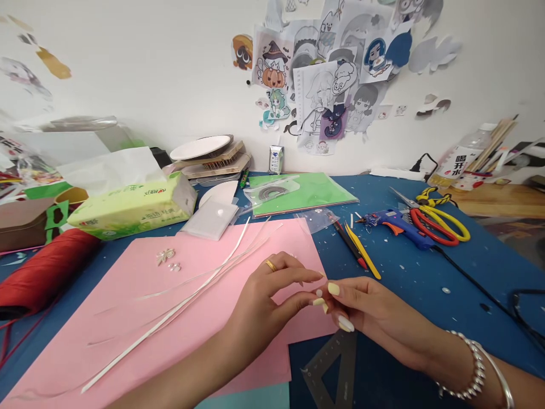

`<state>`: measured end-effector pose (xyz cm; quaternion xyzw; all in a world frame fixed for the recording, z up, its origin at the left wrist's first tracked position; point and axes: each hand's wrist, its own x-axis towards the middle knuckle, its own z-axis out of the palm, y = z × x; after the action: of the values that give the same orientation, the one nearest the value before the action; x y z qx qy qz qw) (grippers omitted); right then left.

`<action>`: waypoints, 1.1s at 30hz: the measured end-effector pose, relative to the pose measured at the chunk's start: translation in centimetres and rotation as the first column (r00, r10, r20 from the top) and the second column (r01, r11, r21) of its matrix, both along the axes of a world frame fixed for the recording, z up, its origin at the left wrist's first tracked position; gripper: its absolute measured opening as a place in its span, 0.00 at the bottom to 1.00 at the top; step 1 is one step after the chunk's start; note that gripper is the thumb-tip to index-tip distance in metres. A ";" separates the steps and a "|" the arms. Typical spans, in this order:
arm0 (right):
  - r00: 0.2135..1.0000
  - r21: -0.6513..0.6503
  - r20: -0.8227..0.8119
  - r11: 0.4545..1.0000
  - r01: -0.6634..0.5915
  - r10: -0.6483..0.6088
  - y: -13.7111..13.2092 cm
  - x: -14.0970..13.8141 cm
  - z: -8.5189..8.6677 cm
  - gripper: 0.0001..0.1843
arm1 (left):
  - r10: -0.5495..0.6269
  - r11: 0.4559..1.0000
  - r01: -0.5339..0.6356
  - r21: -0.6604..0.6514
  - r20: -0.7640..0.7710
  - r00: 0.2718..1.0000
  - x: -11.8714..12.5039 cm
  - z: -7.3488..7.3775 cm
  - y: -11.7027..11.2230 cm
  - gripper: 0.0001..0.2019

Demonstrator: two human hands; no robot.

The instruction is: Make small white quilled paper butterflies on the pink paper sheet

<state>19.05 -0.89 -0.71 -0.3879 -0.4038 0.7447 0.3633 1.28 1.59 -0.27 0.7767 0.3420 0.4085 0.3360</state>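
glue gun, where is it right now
In the head view, the blue glue gun lies right of centre on the blue table, beyond the right hand, between the yellow tweezers and the red-and-yellow-handled scissors.

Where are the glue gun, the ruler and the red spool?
Glue gun (402, 223): head view, on its blue body.
Ruler (347, 366): head view, on the dark bar right of its cut-out.
Red spool (46, 274): head view, on the wound thread at its middle.
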 end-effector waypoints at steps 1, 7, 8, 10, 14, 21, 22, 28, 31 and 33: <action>1.000 0.005 0.006 1.000 -0.004 0.004 0.0 0.0 0.0 0.12 | -0.006 1.000 0.006 -0.021 -0.005 1.000 0.0 0.0 0.0 0.09; 0.999 -0.021 0.023 1.000 -0.022 0.022 0.1 0.0 0.0 0.13 | -0.023 0.988 0.021 -0.154 -0.011 1.000 0.2 0.3 0.2 0.10; 0.999 -0.024 0.027 1.000 -0.019 0.019 0.1 0.0 0.0 0.13 | -0.026 0.986 0.025 -0.166 -0.008 1.000 0.2 0.3 0.2 0.10; 0.999 -0.026 0.034 1.000 -0.015 0.016 0.1 0.0 -0.1 0.12 | -0.039 0.983 0.037 -0.178 -0.006 0.999 0.3 0.3 0.2 0.09; 0.999 -0.048 0.037 0.999 -0.024 0.025 0.1 -0.1 -0.2 0.13 | -0.058 0.983 0.055 -0.175 -0.007 0.998 0.3 0.3 0.1 0.12; 0.998 -0.065 0.044 0.997 -0.032 0.035 0.1 -0.2 -0.1 0.13 | -0.054 0.986 0.053 -0.156 -0.005 0.999 0.3 0.1 0.1 0.16; 0.998 -0.057 0.059 0.998 -0.033 0.037 0.1 -0.2 -0.1 0.13 | -0.050 0.987 0.048 -0.154 -0.004 0.999 0.3 0.1 0.1 0.17; 0.980 0.038 0.194 0.998 -0.045 0.037 0.8 0.8 0.4 0.16 | -0.031 0.992 0.032 -0.126 0.003 0.999 -0.1 0.8 0.3 0.15; 0.967 0.133 0.247 0.991 0.025 -0.057 1.4 1.6 0.5 0.15 | -0.055 0.986 0.059 -0.153 0.031 0.998 -0.3 1.1 0.1 0.15; 0.962 0.202 0.246 0.977 0.067 -0.117 1.7 1.9 0.4 0.11 | -0.097 0.972 0.113 -0.205 0.087 0.991 -0.3 1.3 -0.1 0.15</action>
<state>20.97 0.82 -0.26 -0.4625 -0.4984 0.6283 0.3782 0.96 1.50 1.01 0.7378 0.3285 0.3812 0.4499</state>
